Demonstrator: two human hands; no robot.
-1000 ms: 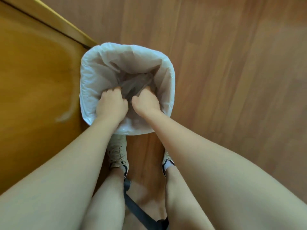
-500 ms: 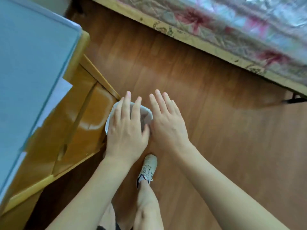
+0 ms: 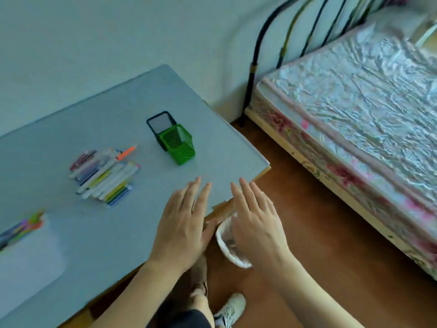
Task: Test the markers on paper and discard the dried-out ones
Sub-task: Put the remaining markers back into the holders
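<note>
While over table (image 3: 118, 110) edge, left hand (image 3: 182, 223), right hand (image 3: 255, 223): fingers straight, holding nothing.

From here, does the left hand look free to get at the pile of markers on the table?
Probably yes: the left hand is open and empty over the table, and bare tabletop lies between it and the pile of markers.
</note>
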